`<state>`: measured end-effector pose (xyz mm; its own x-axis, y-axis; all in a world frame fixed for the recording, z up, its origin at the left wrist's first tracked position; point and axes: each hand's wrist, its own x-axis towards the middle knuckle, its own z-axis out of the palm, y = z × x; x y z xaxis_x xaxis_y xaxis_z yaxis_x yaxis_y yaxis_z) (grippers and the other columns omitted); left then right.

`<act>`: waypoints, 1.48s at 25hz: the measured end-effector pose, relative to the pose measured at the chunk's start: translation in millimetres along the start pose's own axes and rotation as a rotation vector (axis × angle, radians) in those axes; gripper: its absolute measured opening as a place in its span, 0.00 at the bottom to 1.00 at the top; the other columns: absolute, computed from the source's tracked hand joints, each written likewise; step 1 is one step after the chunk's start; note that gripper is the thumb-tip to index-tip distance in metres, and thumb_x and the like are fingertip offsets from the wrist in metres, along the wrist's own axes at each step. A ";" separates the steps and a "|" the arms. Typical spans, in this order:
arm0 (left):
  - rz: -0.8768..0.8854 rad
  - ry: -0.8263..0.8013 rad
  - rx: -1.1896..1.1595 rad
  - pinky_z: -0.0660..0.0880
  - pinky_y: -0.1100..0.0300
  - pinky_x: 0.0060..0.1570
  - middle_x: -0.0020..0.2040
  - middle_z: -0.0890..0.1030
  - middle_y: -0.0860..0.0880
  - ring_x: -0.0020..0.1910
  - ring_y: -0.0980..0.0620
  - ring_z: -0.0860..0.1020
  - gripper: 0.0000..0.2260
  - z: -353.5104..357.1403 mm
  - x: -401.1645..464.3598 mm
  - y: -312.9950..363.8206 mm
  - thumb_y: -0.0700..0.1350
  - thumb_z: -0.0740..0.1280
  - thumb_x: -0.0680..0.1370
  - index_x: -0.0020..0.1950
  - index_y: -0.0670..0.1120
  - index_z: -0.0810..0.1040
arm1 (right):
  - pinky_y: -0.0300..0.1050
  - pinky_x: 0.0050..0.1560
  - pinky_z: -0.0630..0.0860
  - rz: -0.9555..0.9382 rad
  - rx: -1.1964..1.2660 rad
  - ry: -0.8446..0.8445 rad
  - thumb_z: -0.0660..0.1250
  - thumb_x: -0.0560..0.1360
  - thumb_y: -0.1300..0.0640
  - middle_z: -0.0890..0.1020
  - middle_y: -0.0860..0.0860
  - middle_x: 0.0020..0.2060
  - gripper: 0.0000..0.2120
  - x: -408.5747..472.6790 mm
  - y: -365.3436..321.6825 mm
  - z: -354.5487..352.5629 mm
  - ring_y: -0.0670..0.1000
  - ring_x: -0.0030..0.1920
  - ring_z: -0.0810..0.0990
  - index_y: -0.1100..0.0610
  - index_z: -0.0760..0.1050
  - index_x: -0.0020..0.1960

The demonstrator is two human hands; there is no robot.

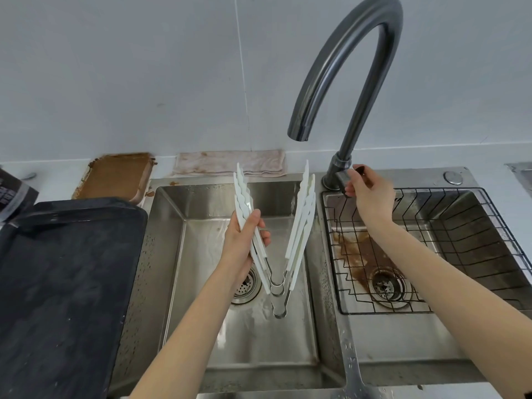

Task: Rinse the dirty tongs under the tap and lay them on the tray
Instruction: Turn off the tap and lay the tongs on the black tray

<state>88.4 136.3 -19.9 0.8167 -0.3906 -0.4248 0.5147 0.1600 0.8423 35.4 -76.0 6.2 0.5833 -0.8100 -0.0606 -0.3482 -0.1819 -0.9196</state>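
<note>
Several white tongs [299,226] with metal hinges hang bunched in a V over the left sink basin [172,254], tips pointing up. My left hand [241,243] is shut on their left arms; the right arms spread free. My right hand [370,194] grips the tap handle [344,175] at the base of the curved grey tap [339,61]. The spout ends above the basin's back right; no water stream is visible from it. A dark, empty tray [66,283] lies on the counter left of the sink.
A black wire basket [489,226] sits in the right basin, with brown stains by its drain [387,286]. A brown-smeared tray [115,175] and a stained cloth [230,164] lie behind the sink. A dark carton [14,194] stands at far left.
</note>
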 end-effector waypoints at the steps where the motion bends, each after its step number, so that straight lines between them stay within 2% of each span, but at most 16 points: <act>1: 0.001 -0.003 -0.015 0.76 0.65 0.30 0.32 0.74 0.51 0.26 0.58 0.75 0.02 0.0 -0.9 0.4 0.44 0.63 0.78 0.48 0.51 0.73 | 0.39 0.49 0.79 0.024 0.022 0.009 0.62 0.78 0.55 0.78 0.48 0.33 0.13 -3.1 -3.4 0.4 0.35 0.31 0.78 0.59 0.76 0.59; 4: -0.001 0.002 -0.050 0.76 0.65 0.30 0.31 0.74 0.52 0.26 0.57 0.74 0.03 -0.6 -4.1 -0.3 0.44 0.63 0.78 0.48 0.52 0.74 | 0.46 0.61 0.73 0.203 0.178 0.001 0.63 0.77 0.51 0.80 0.52 0.51 0.28 -28.7 -9.2 11.9 0.47 0.51 0.79 0.57 0.60 0.73; 6: -0.002 0.008 -0.064 0.75 0.65 0.29 0.32 0.74 0.52 0.27 0.57 0.75 0.02 -3.7 -6.4 -1.5 0.44 0.63 0.78 0.49 0.52 0.74 | 0.54 0.69 0.67 0.343 0.294 -0.187 0.66 0.73 0.45 0.73 0.54 0.66 0.38 -59.1 -10.7 26.7 0.54 0.65 0.73 0.56 0.52 0.76; 8: 0.005 0.005 -0.069 0.75 0.65 0.29 0.33 0.74 0.51 0.28 0.56 0.75 0.02 -7.3 -10.4 -1.4 0.44 0.63 0.78 0.49 0.51 0.74 | 0.58 0.69 0.67 0.452 0.269 -0.468 0.68 0.68 0.41 0.67 0.56 0.72 0.48 -90.5 -9.2 38.7 0.57 0.68 0.71 0.54 0.45 0.77; 9: 0.017 -0.001 -0.069 0.75 0.65 0.29 0.33 0.74 0.51 0.28 0.57 0.75 0.02 -9.0 -13.4 -0.7 0.44 0.63 0.78 0.49 0.50 0.74 | 0.57 0.65 0.71 0.457 0.241 -0.588 0.69 0.69 0.43 0.71 0.57 0.68 0.43 -100.4 -9.4 40.6 0.57 0.64 0.75 0.55 0.51 0.76; 11: 0.046 -0.027 -0.078 0.75 0.65 0.29 0.33 0.74 0.51 0.28 0.57 0.75 0.03 -11.2 -20.8 3.6 0.42 0.63 0.78 0.49 0.50 0.74 | 0.50 0.52 0.80 0.409 0.269 -0.675 0.68 0.74 0.53 0.80 0.55 0.49 0.17 -108.6 -10.1 41.6 0.51 0.47 0.83 0.55 0.69 0.59; 13: 0.084 -0.067 -0.097 0.75 0.63 0.31 0.31 0.75 0.52 0.28 0.56 0.75 0.06 -11.7 -27.5 9.8 0.40 0.63 0.78 0.48 0.52 0.73 | 0.40 0.37 0.81 0.299 0.303 -0.596 0.65 0.76 0.60 0.78 0.53 0.35 0.03 -110.2 -10.4 42.6 0.46 0.32 0.80 0.58 0.71 0.47; 16: 0.116 -0.096 -0.011 0.77 0.61 0.38 0.34 0.78 0.53 0.32 0.56 0.78 0.09 -14.1 -36.6 11.1 0.39 0.63 0.78 0.49 0.54 0.73 | 0.31 0.30 0.76 0.167 0.194 -0.487 0.62 0.76 0.61 0.77 0.54 0.31 0.08 -115.6 -0.7 45.8 0.41 0.25 0.77 0.64 0.71 0.53; 21: 0.191 -0.101 0.296 0.76 0.46 0.52 0.31 0.79 0.54 0.40 0.46 0.76 0.05 -30.7 -51.9 -6.3 0.42 0.64 0.78 0.48 0.54 0.71 | 0.31 0.42 0.77 0.220 0.069 -0.511 0.63 0.77 0.59 0.81 0.49 0.35 0.16 -141.1 21.5 48.4 0.42 0.38 0.81 0.62 0.68 0.63; 23: 0.194 -0.100 0.326 0.76 0.45 0.49 0.29 0.79 0.54 0.37 0.47 0.76 0.04 -37.7 -52.4 -8.7 0.43 0.64 0.78 0.48 0.51 0.71 | 0.28 0.46 0.76 0.176 0.065 -0.511 0.63 0.77 0.58 0.81 0.49 0.36 0.14 -149.4 21.0 48.6 0.41 0.39 0.80 0.59 0.68 0.62; 25: 0.201 -0.085 0.334 0.76 0.47 0.45 0.29 0.79 0.54 0.35 0.48 0.77 0.02 -44.5 -52.5 -8.1 0.43 0.64 0.78 0.48 0.49 0.71 | 0.20 0.39 0.71 0.154 0.078 -0.508 0.63 0.77 0.59 0.81 0.51 0.37 0.12 -154.8 17.7 49.7 0.40 0.39 0.79 0.56 0.66 0.59; 29: 0.215 -0.066 0.339 0.78 0.53 0.40 0.29 0.80 0.54 0.33 0.50 0.78 0.03 -56.8 -55.9 -5.7 0.43 0.65 0.78 0.49 0.47 0.71 | 0.25 0.37 0.72 0.131 0.022 -0.512 0.64 0.77 0.57 0.81 0.49 0.35 0.06 -160.6 16.1 58.9 0.42 0.38 0.79 0.58 0.72 0.51; 31: 0.220 -0.063 0.369 0.78 0.57 0.36 0.28 0.79 0.53 0.31 0.51 0.78 0.04 -63.0 -57.7 -0.3 0.44 0.65 0.77 0.49 0.51 0.71 | 0.32 0.43 0.75 0.126 -0.011 -0.524 0.64 0.76 0.54 0.81 0.46 0.34 0.07 -163.2 15.9 64.8 0.40 0.36 0.80 0.58 0.75 0.48; 33: 0.209 -0.039 0.380 0.79 0.57 0.34 0.29 0.79 0.52 0.29 0.51 0.79 0.05 -72.5 -59.2 7.8 0.44 0.65 0.77 0.51 0.47 0.71 | 0.42 0.48 0.78 0.149 -0.041 -0.558 0.64 0.77 0.53 0.83 0.49 0.38 0.08 -166.1 8.8 70.8 0.47 0.41 0.82 0.56 0.77 0.44; 35: 0.198 0.000 0.357 0.81 0.59 0.33 0.32 0.78 0.49 0.27 0.54 0.81 0.07 -83.3 -59.5 18.6 0.44 0.65 0.77 0.53 0.43 0.71 | 0.41 0.45 0.78 0.129 -0.088 -0.588 0.64 0.76 0.51 0.84 0.53 0.42 0.11 -170.0 -1.7 80.0 0.49 0.42 0.81 0.60 0.78 0.49; 37: 0.208 0.043 0.350 0.81 0.62 0.33 0.34 0.78 0.47 0.26 0.57 0.81 0.06 -99.6 -59.9 33.9 0.43 0.65 0.77 0.51 0.43 0.71 | 0.36 0.38 0.73 0.096 -0.143 -0.594 0.64 0.76 0.50 0.81 0.49 0.40 0.12 -174.5 -16.4 96.5 0.45 0.39 0.78 0.58 0.76 0.51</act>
<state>82.9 255.4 1.1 0.9081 -0.3426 -0.2410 0.2239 -0.0895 0.9705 10.1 122.1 -5.5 0.8392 -0.3851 -0.3839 -0.4900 -0.2297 -0.8409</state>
